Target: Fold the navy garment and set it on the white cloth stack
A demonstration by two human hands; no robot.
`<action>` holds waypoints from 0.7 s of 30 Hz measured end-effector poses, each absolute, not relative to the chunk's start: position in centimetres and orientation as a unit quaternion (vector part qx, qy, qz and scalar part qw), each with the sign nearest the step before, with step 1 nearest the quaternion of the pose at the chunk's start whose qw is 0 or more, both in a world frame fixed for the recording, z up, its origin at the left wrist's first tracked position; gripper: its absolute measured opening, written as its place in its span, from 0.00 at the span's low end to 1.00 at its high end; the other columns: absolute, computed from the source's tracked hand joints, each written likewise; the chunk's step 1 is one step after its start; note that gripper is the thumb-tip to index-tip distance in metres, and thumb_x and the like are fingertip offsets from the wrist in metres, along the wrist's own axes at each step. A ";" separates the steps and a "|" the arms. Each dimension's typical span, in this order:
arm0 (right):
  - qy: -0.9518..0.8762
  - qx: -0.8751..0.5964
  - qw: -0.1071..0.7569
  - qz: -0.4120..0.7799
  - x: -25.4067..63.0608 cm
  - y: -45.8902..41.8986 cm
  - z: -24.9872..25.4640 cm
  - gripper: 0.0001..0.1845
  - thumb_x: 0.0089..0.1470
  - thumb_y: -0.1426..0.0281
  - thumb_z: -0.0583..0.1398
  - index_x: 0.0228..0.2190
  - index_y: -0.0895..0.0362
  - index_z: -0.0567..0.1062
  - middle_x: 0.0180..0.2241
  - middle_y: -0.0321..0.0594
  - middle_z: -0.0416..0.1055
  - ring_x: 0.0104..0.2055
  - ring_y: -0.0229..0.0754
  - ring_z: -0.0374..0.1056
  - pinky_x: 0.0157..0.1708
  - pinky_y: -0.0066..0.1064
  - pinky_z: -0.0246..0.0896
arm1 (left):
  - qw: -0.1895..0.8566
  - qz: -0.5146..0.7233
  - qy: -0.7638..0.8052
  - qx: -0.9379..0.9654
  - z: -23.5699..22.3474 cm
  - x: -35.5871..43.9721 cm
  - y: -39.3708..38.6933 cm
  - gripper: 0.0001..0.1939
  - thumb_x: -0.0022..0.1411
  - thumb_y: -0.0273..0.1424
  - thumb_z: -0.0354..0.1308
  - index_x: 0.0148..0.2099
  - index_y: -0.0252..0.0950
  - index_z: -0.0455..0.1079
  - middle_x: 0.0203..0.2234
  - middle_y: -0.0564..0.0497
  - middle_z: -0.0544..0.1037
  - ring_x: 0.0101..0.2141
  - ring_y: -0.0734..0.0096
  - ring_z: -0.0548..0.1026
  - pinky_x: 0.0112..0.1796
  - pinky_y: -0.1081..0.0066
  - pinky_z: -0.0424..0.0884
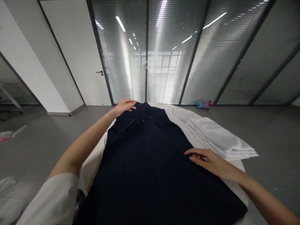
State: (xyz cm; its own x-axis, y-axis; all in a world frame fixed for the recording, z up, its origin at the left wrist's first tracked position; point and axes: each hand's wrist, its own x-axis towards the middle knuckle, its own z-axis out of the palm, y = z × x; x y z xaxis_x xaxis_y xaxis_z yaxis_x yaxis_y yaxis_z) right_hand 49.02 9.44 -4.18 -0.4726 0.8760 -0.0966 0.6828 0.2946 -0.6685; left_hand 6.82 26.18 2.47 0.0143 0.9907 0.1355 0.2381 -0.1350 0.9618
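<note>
A dark navy button-up shirt [150, 162] with two chest pockets lies spread flat on a white-covered table [174, 112], collar at the far end. My left hand [124, 106] reaches far forward and rests at the collar, its fingers curled on the fabric's edge. My right hand [206, 159] lies on the shirt's right side edge, fingers bent and pressed against the cloth, next to a stack of white folded cloth [220, 137].
The white folded cloth lies along the table's right side. A turquoise and pink bottle [204, 104] lies on the grey floor by the glass wall with blinds. A white door [93, 72] stands at the back left. Plastic bags lie on the floor at left.
</note>
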 end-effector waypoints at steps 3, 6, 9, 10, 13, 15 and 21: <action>-0.794 -0.480 0.175 0.330 47.6 10.6 -6.2 0.24 0.61 0.51 0.55 0.46 0.53 0.80 0.38 0.42 0.77 0.36 0.45 0.70 0.37 0.34 0.66 | 0.397 0.501 0.557 0.530 1.1 8.4 33.9 0.13 0.67 0.24 0.58 0.54 0.29 0.71 0.44 0.41 0.77 0.37 0.69 0.80 0.33 0.78 0.72; -0.795 -0.486 0.177 0.317 47.4 11.1 -7.5 0.23 0.62 0.53 0.53 0.45 0.53 0.80 0.42 0.42 0.78 0.36 0.45 0.71 0.36 0.34 0.65 | 0.397 0.500 0.586 0.499 -1.0 9.0 38.5 0.20 0.66 0.23 0.59 0.59 0.30 0.65 0.43 0.42 0.76 0.33 0.72 0.80 0.32 0.76 0.74; -0.798 -0.490 0.173 0.306 47.4 11.0 -7.7 0.21 0.63 0.55 0.53 0.44 0.52 0.80 0.40 0.41 0.78 0.33 0.43 0.70 0.33 0.33 0.63 | 0.398 0.489 0.609 0.482 -3.6 8.9 41.0 0.21 0.68 0.29 0.59 0.61 0.32 0.63 0.42 0.45 0.76 0.32 0.72 0.78 0.31 0.72 0.77; -0.798 -0.489 0.175 0.307 47.4 11.0 -7.6 0.21 0.63 0.55 0.53 0.44 0.52 0.80 0.40 0.41 0.78 0.33 0.43 0.69 0.34 0.33 0.62 | 0.394 0.486 0.614 0.481 -4.5 8.8 41.6 0.22 0.69 0.30 0.59 0.62 0.33 0.62 0.42 0.46 0.76 0.32 0.72 0.78 0.31 0.71 0.77; -0.795 -0.486 0.180 0.317 47.3 10.8 -7.2 0.20 0.62 0.55 0.54 0.42 0.51 0.81 0.39 0.40 0.78 0.34 0.43 0.70 0.35 0.33 0.63 | 0.368 0.485 0.621 0.494 -7.0 8.5 42.8 0.30 0.65 0.25 0.61 0.66 0.36 0.57 0.39 0.49 0.76 0.30 0.75 0.77 0.33 0.71 0.77; -0.790 -0.488 0.180 0.324 47.3 10.9 -7.1 0.19 0.62 0.55 0.55 0.42 0.51 0.81 0.39 0.40 0.78 0.34 0.43 0.70 0.35 0.33 0.63 | 0.337 0.487 0.621 0.514 -8.2 8.4 43.3 0.36 0.62 0.21 0.63 0.68 0.38 0.54 0.37 0.50 0.76 0.29 0.78 0.77 0.35 0.73 0.76; -0.783 -0.484 0.184 0.345 47.7 11.0 -7.5 0.20 0.63 0.54 0.55 0.44 0.51 0.80 0.40 0.41 0.77 0.37 0.45 0.70 0.36 0.34 0.63 | 0.204 0.435 0.620 0.620 -9.2 7.4 43.3 0.13 0.67 0.29 0.60 0.52 0.32 0.72 0.43 0.46 0.76 0.37 0.69 0.77 0.38 0.67 0.77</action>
State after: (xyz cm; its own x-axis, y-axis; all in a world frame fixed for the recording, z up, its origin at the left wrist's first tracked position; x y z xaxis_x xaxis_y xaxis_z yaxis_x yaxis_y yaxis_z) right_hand 47.66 10.96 -7.51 -0.4641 0.8846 -0.0454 0.6305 0.2939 -0.7184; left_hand 7.44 43.29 -9.17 -0.1483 0.9465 0.2868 0.5917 -0.1474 0.7925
